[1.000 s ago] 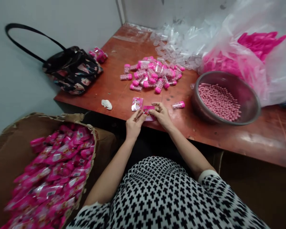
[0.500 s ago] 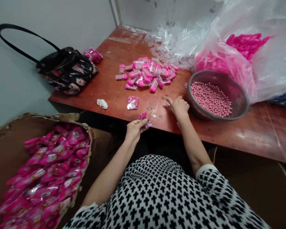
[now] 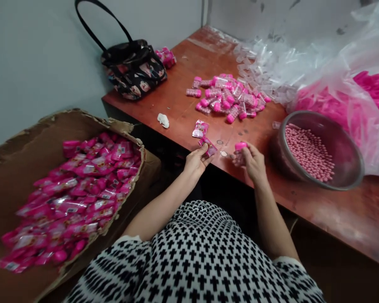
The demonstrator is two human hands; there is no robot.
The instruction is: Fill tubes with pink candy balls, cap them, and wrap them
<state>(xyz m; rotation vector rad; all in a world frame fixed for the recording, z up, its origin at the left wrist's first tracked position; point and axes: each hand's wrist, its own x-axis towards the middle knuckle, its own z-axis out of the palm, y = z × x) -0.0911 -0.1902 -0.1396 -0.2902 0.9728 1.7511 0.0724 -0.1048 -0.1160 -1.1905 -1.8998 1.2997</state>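
My left hand (image 3: 196, 162) pinches a small pink printed packet (image 3: 210, 149) at the table's front edge. Just beyond it, another flat pink packet (image 3: 200, 128) lies on the wood. My right hand (image 3: 255, 164) grips a little clear bottle (image 3: 239, 156) of pink beads, its pink cap uppermost. The bottle is slightly blurred and sits apart from the packet, to its right. Farther back is a heap of similar capped bottles (image 3: 222, 97) filled with beads.
To the right stands a dark bowl (image 3: 350, 176) of pink beads (image 3: 309, 153). Empty clear tubes (image 3: 265, 71) and a plastic bag of pink pieces (image 3: 331, 103) fill the back right. A cardboard box (image 3: 139, 168) of pink packets (image 3: 82, 193) is lower left, below a floral handbag (image 3: 135, 71).
My right hand has come nearer to the left hand, bringing the pink-capped bottle upright. The left hand still keeps the packet. The view has turned left.
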